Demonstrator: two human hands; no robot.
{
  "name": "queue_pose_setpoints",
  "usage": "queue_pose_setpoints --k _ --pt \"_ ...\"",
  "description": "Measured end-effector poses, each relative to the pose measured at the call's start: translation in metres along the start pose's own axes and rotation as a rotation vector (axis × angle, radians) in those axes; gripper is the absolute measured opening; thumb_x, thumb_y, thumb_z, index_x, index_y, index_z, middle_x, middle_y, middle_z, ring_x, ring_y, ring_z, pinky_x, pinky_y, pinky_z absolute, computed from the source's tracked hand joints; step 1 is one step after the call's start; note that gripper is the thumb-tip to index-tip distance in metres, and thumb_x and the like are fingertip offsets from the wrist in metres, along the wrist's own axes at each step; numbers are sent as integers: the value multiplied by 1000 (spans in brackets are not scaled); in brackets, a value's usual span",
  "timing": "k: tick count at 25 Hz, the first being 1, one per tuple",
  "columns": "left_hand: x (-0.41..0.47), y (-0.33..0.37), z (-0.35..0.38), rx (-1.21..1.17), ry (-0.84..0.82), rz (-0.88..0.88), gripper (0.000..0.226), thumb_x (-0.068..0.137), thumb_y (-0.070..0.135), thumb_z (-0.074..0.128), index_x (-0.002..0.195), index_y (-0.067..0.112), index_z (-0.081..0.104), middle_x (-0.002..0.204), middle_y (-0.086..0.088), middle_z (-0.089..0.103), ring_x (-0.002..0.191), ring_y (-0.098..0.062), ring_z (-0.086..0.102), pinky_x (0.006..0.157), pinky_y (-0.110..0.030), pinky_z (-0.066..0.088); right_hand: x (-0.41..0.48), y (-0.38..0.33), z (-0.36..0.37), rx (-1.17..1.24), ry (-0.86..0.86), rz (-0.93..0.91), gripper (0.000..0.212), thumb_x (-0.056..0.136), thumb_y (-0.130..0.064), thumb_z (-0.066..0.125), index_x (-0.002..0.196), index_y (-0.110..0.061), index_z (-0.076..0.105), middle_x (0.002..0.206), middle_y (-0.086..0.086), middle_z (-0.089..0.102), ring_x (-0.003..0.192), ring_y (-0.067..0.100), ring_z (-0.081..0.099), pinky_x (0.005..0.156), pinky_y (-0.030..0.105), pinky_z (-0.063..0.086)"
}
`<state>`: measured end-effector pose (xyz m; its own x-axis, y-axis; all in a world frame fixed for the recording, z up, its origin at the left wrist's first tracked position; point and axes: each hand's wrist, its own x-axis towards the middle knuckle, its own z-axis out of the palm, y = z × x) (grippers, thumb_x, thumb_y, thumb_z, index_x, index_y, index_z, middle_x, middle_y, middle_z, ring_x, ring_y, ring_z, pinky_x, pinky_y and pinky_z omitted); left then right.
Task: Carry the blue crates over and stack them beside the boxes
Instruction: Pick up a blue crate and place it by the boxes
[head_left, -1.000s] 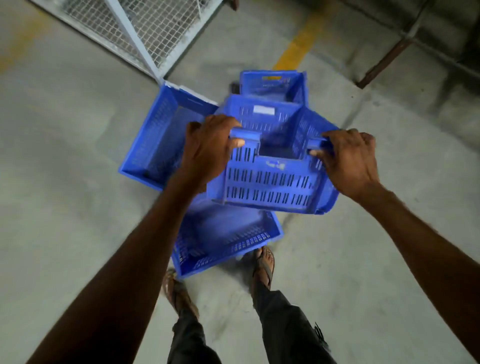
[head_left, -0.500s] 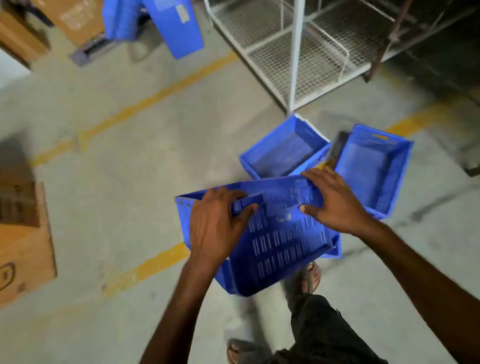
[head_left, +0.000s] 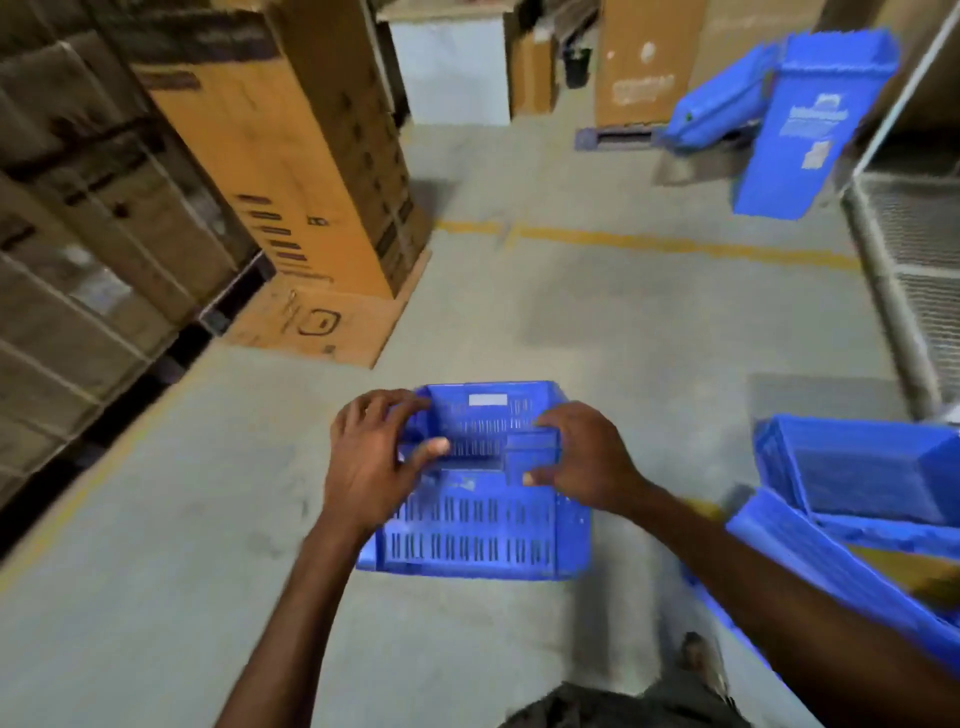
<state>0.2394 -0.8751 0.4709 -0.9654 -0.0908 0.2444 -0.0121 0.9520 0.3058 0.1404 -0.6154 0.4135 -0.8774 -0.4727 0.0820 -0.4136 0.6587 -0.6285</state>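
Carried crate: one blue crate (head_left: 483, 514) with slotted walls is held in front of the person, over the concrete floor (head_left: 156, 519). Its near wall faces the camera and a pale label shows on the inner far wall.
Left hand: the left hand (head_left: 374, 462) grips the near rim at the left corner, fingers curled over the edge and thumb laid across the outer wall.
Right hand: the right hand (head_left: 582, 457) grips the same rim at the handle recess, fingers hooked over the top and thumb pressed to the outer wall.
Position relative to boxes: the tall cardboard boxes (head_left: 291, 156) stand ahead and to the left, well apart from the crate. A flat cardboard sheet (head_left: 322, 322) lies on the floor at their foot.
Other crates, near: two blue floor crates (head_left: 857, 467) sit at lower right, just beside the right forearm and touching each other.
Other crates, far: two tilted blue crates (head_left: 810, 124) lean at upper right, beyond the yellow floor line (head_left: 675, 244).
Right edge: a wire mesh cage (head_left: 914, 234) runs along the floor.
Image quality: motion blur softens fine detail.
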Motion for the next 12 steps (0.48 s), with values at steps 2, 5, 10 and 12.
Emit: queue_pose_setpoints --k 2,5,10,12 --pt "-27 -26 -13 -106 -135 -34 92 75 79 60 150 29 42 135 9 58 127 -17 48 109 -36 34 32 -82 48 -4 -34 -86 63 47 -34 93 105 -20 73 106 -1 71 103 22 62 87 26 43" --pt "-53 -72 -22 -251 -164 -311 109 67 68 78 155 32 24 114 10 67 117 -19 56 111 -41 36 81 -185 95 -20 -121 -184 50 49 -32 86 98 -25 75 96 -7 72 96 16 62 77 23 42" --pt "-68 -178 -69 -880 72 -612 59 80 8 84 120 20 42 99 -1 64 81 -13 61 72 -35 55 143 -284 151 22 -365 -506 36 67 -28 73 103 -25 73 100 -6 73 99 17 63 84 33 51" --pt "-84 -215 -90 -909 174 -686 45 85 1 77 114 11 45 93 -5 64 78 -11 61 65 -31 54 187 -303 169 250 -697 -529 46 76 -30 76 122 -30 67 113 -11 69 107 7 62 95 28 50"
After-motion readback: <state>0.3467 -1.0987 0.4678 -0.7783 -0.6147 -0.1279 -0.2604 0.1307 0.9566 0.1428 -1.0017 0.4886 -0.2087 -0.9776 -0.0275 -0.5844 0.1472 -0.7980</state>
